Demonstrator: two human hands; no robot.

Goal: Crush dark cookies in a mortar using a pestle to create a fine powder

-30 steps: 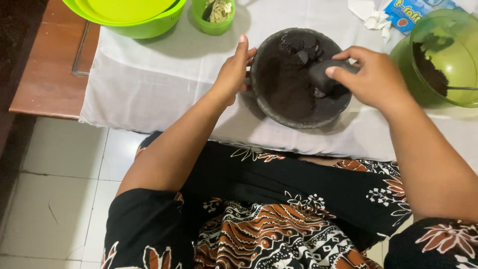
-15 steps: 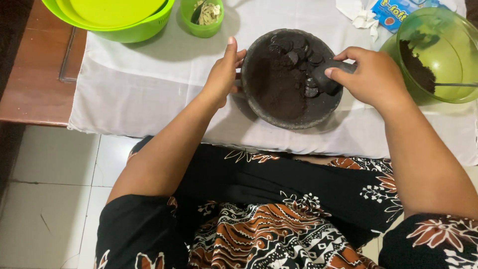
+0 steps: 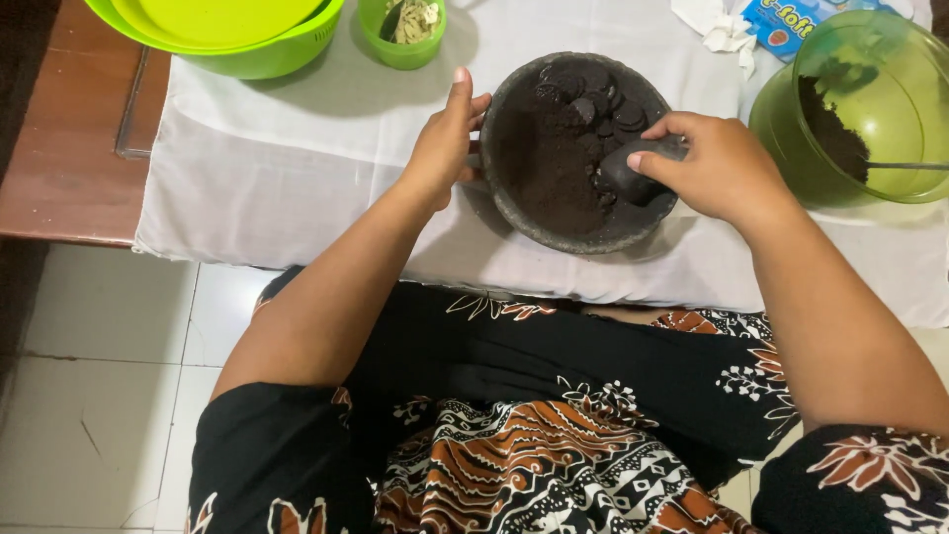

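Since the earlier frame our right hand (image 3: 720, 170) has drawn the stone pestle (image 3: 633, 173) a little leftward and nearer, so its rounded head now presses into the dark crumbs at the right of the stone mortar (image 3: 514, 198). Our fingers are wrapped tight around the pestle's handle, thumb on top. Our left hand (image 3: 445, 143) has barely shifted: it lies flat against the mortar's left rim, fingers held together and pointing far, thumb tucked against the wall, bracing rather than gripping.

We see the mortar standing on a white cloth (image 3: 297, 168) that covers the table's middle. Inside it, fine dark powder (image 3: 549, 178) fills the left and centre, while whole round dark biscuits (image 3: 598, 94) sit heaped at the far side.

To the right, just beside the mortar, stands a translucent green bowl (image 3: 890, 59) with more dark crumbs (image 3: 835, 133) piled against its left wall and a thin metal handle (image 3: 909, 166) poking out rightward. At the far left sits a lime-green basin (image 3: 247, 54), and next to it a small green cup (image 3: 400, 44) holding pale pieces. Crumpled white paper (image 3: 717, 30) and a blue packet (image 3: 791, 22) lie at the far edge. Bare brown wood (image 3: 69, 148) shows at the left of the cloth.
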